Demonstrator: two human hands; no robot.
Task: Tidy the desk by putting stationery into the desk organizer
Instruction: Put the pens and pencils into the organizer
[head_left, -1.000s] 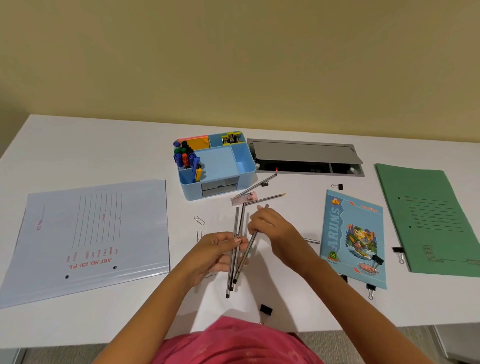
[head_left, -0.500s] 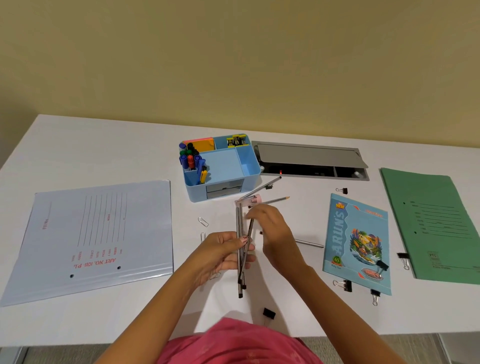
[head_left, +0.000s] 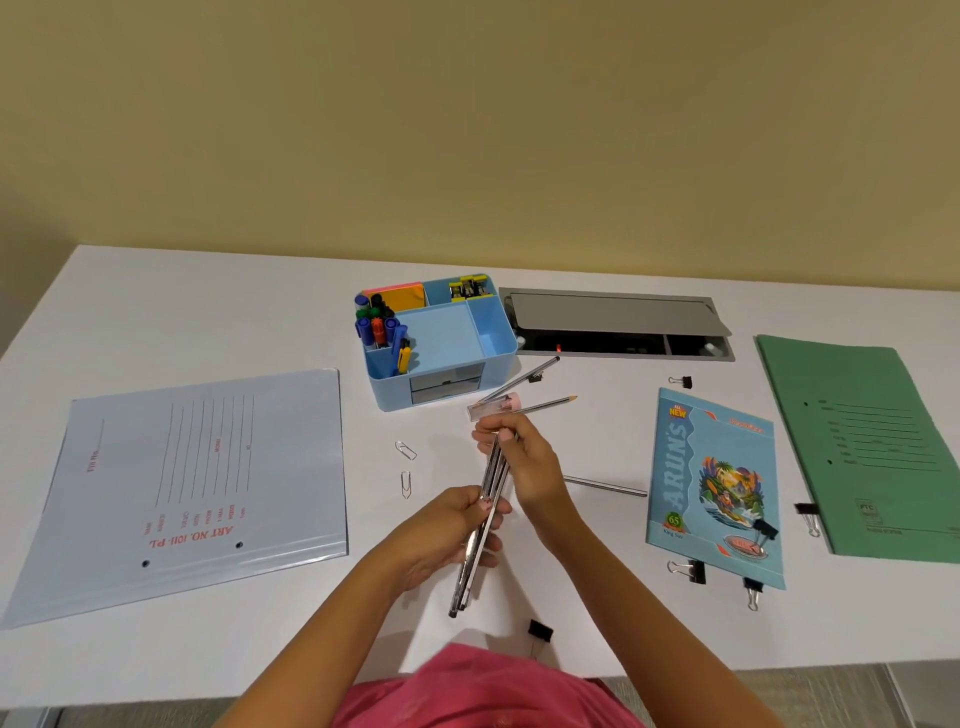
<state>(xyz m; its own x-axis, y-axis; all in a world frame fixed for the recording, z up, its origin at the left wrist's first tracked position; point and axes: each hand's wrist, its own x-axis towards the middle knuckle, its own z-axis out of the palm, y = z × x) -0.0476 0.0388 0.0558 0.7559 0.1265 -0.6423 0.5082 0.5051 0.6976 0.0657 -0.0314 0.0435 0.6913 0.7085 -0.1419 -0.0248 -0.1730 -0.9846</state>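
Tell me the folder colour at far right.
Green folder, printed with dark lines; clearest in the head view.

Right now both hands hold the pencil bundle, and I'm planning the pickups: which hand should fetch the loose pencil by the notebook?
Probably the right hand: the loose pencil lies just to its right, while the left hand grips the bundle lower down.

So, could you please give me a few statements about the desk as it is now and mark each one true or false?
1. Both hands, left hand and right hand, hold the bundle of pencils. True.
2. The blue organizer holds no pens. False: coloured markers stand in its left compartment.
3. The green folder lies at the desk's right end. True.
4. Every pencil is gathered. False: one loose pencil lies beside the notebook.
5. Two paper clips lie left of the hands. True.
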